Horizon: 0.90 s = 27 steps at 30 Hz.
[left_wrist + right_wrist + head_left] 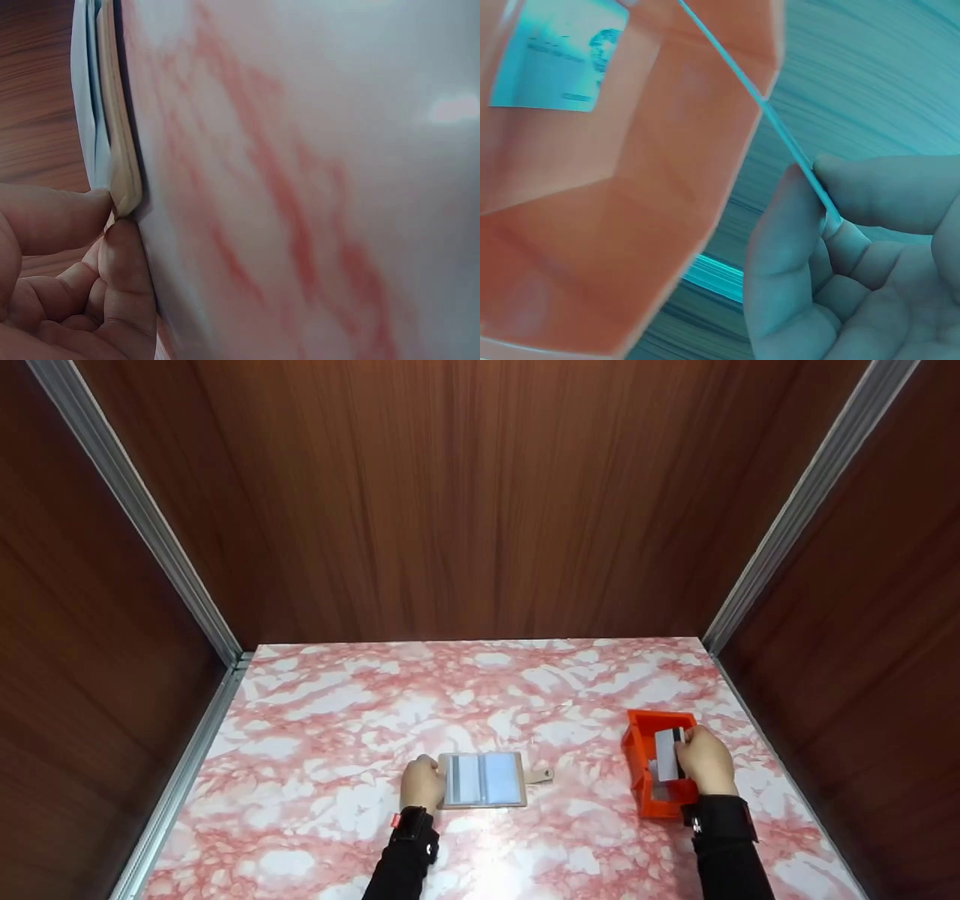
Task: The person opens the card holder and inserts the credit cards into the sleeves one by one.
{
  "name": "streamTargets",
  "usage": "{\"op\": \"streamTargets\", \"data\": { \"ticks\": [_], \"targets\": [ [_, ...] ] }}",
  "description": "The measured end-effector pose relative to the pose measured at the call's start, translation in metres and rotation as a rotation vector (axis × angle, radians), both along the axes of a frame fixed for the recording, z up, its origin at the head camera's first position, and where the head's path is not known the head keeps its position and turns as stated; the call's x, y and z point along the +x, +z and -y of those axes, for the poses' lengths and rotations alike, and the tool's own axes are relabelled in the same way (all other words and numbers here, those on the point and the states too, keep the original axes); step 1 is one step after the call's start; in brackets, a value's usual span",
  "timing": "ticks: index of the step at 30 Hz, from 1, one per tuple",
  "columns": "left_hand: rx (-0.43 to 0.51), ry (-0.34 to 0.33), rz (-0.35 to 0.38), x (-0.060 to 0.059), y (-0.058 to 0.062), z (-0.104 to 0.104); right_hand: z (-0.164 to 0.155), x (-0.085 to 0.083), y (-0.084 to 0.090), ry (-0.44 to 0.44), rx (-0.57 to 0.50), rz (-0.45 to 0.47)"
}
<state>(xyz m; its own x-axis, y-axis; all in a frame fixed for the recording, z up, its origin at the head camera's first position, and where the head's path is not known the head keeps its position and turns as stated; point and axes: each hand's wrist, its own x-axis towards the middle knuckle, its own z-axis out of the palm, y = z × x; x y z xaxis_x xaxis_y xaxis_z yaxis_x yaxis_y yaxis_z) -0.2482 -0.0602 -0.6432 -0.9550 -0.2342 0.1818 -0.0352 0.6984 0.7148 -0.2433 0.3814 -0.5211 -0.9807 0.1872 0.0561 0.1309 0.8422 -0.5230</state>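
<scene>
An open card holder point(482, 780) with clear sleeves and a tan cover lies on the table, its strap with a snap point(540, 775) pointing right. My left hand point(422, 784) pinches its left edge between thumb and forefinger; the tan edge point(124, 165) shows in the left wrist view. My right hand point(708, 761) pinches a white card point(666, 755) with a dark stripe by its right side, above an orange bin point(640, 765). Edge-on, the card point(757, 97) looks like a thin line in the right wrist view. Another printed card point(559, 56) lies inside the bin.
The table point(322, 720) has a red and white marbled top. Dark wood-grain panels point(465, 510) wall it in at the back and both sides, with grey metal rails point(172, 555) along the corners.
</scene>
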Motion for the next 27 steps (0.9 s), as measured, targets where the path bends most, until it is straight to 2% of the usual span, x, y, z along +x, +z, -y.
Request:
{"op": "streamTargets", "data": {
  "ticks": [10,16,20,27],
  "targets": [
    [0.021,0.018,0.023,0.000,0.001,-0.001,0.009,0.003,0.011,0.001,0.009,-0.068],
    [0.012,0.027,-0.003,0.000,0.001,-0.001,0.018,0.002,0.019,0.019,0.000,-0.094],
    [0.006,0.026,-0.023,-0.001,-0.002,-0.001,0.024,0.002,0.023,0.031,0.006,-0.145],
    [0.004,0.019,-0.005,-0.001,0.000,-0.001,0.037,0.001,0.023,0.060,-0.002,-0.203]
  ]
}}
